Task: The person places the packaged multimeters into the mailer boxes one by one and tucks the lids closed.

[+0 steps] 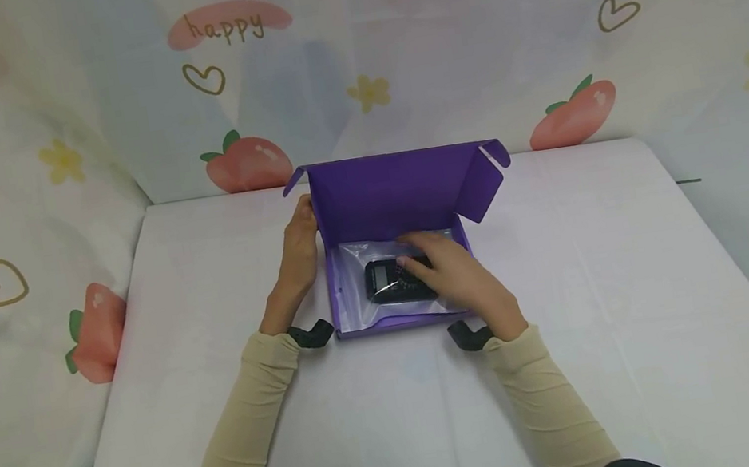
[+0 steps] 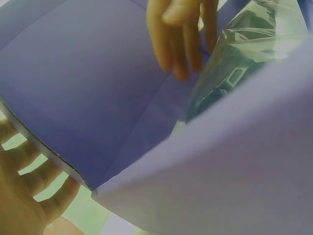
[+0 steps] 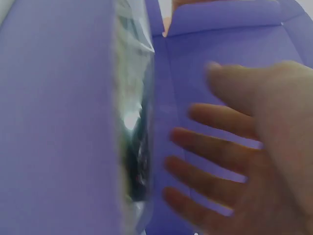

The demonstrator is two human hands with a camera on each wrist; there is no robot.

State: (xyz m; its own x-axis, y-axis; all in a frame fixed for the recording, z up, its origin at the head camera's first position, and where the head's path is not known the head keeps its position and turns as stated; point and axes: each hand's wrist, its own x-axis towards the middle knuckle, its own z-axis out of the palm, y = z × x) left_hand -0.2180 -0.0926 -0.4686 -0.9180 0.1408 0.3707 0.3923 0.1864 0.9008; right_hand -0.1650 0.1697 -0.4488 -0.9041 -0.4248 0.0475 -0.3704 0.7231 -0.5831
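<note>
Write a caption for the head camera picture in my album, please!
Right-hand fingers reach over a bagged black gadget in an open purple box on a white table.

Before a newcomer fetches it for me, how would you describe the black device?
On the white table, find the open purple box. Inside lies a clear bag holding the black device: the only black thing visible inside, with a grey rectangle on its face.

Over on the table [image 1: 654,353], before the hanging cloth [image 1: 428,56], stands the box [image 1: 406,325], lid [image 1: 383,192] raised behind, a bag [image 1: 353,277] with a gadget [image 1: 393,287] inside it, left hand [image 1: 297,253] at its left, right hand [image 1: 456,270] over its right.
</note>
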